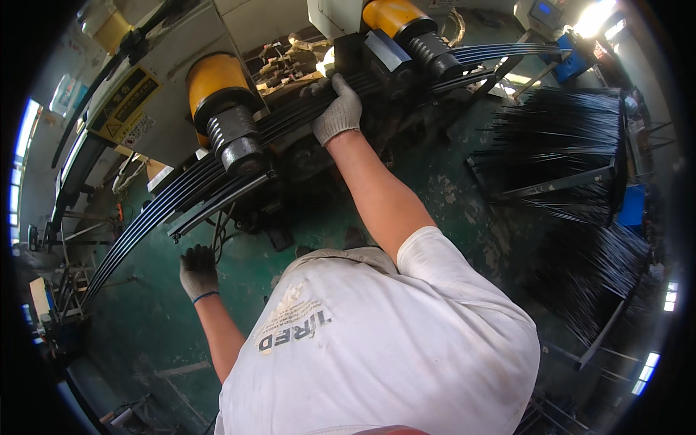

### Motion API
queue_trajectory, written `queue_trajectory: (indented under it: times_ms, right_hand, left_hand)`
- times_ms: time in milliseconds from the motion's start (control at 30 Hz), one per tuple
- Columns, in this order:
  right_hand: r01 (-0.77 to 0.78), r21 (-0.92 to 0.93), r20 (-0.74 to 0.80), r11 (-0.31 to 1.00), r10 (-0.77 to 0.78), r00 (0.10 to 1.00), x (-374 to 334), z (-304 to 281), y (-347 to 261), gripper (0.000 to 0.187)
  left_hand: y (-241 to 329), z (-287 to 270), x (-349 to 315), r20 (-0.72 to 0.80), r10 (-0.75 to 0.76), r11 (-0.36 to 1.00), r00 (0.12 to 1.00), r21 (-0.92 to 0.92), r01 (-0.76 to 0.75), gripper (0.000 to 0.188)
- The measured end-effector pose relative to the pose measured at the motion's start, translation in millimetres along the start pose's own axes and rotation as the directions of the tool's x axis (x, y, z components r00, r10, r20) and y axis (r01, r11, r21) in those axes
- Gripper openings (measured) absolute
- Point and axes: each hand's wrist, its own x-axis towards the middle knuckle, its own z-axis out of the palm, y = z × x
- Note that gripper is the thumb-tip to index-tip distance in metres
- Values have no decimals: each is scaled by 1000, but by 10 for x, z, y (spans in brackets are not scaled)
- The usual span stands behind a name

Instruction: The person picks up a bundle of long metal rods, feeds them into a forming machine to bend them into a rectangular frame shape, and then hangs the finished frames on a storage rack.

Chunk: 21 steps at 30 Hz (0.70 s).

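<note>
Presently: strips in press, pinch hazard

Head view. Right hand (pixel 338 110), gloved, lay closed over the bundle of black strips (pixel 188 190) where it ran between two yellow-capped rollers (pixel 221 109). Left hand (pixel 198 270), gloved and loosely curled, hung free below, holding nothing. Risk judged: fingers caught if the rollers moved; strips springing sideways. Rack (pixel 565 152) of rods stood well apart.

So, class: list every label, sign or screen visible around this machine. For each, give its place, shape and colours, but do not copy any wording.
Warning label: upper left, on the machine's grey panel; tilted rectangle, yellow and black with a white strip below.
Screen: top right, on a pale control box; small, glowing blue rectangle.
Wall sign: far left edge; pale rectangle, too blurred to describe further.
Shirt print: on the person's white shirt; dark lettering with a pale emblem.
</note>
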Motion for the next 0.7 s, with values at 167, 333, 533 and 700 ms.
queue_trajectory:
  times_ms: [167,333,533,700]
  right_hand:
    - [-21,32,17,999,21,1000,30,-15,126,15]
    - [-11,-2,-53,1000,11,999,-67,58,15,14]
    - [5,-4,-36,1000,-5,999,-85,80,8,13]
    - [7,-15,12,1000,-7,1000,-121,79,33,13]
  left_hand:
    - [1023,141,52,234,231,971,944,-110,-210,63]
    - [1701,1205,-580,392,479,858,785,-17,-514,67]
    - [2304,2614,-1620,411,586,751,699,48,-658,73]
    - [2675,3228,-1632,602,549,553,580,259,-792,48]
